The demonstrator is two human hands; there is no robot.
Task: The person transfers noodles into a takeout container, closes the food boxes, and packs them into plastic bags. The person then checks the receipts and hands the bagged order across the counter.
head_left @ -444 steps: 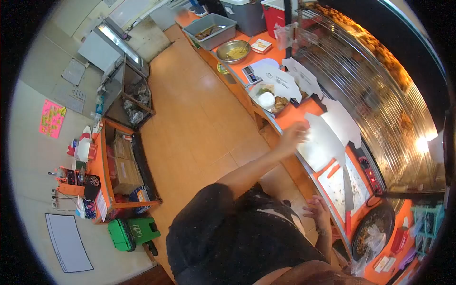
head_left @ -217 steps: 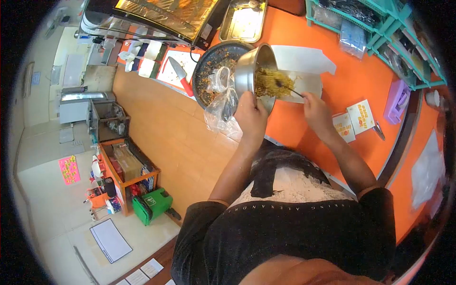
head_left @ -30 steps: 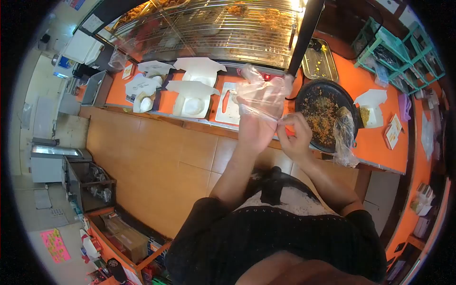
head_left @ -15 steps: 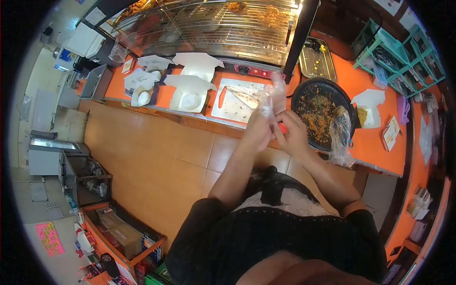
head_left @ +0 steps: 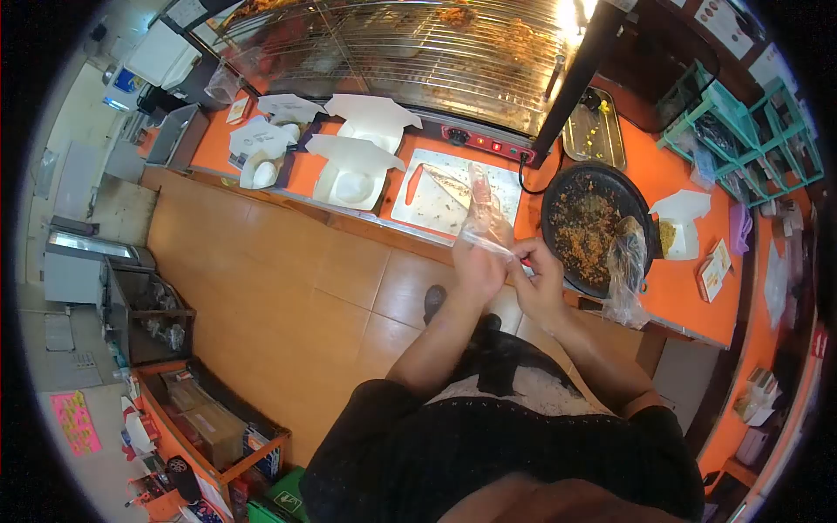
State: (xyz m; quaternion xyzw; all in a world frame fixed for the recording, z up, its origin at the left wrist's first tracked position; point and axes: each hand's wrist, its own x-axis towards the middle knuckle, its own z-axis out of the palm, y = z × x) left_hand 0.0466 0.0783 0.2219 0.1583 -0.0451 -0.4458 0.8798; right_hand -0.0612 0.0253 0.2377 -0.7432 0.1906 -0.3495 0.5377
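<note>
My left hand (head_left: 479, 266) is raised over the counter's front edge, fingers stretched up inside a clear plastic glove (head_left: 486, 205). At its wrist, my right hand (head_left: 540, 279) pinches the glove's cuff. A small red thing (head_left: 526, 261) shows by my right fingers; I cannot tell what it is or whether it is held. Behind the gloved hand lies a white cutting board (head_left: 414, 209) with a knife blade (head_left: 446, 181) and crumbs on it. To the right sits a round black pan (head_left: 551, 196) of brown crumbs, with a crumpled plastic bag (head_left: 626, 270) over its rim.
Several open white boxes (head_left: 353, 179) stand left of the board, some with rice-like mounds. Behind is a glass warming cabinet (head_left: 418, 61). A metal tray (head_left: 595, 131), a food box (head_left: 684, 218) and a green rack (head_left: 724, 113) are at right. An orange-framed crate (head_left: 209, 427) stands lower left.
My left fingers have spread and straightened within the glove, where it was loose and bunched before. My right hand has stayed at the left wrist, now drawing the cuff to the right.
</note>
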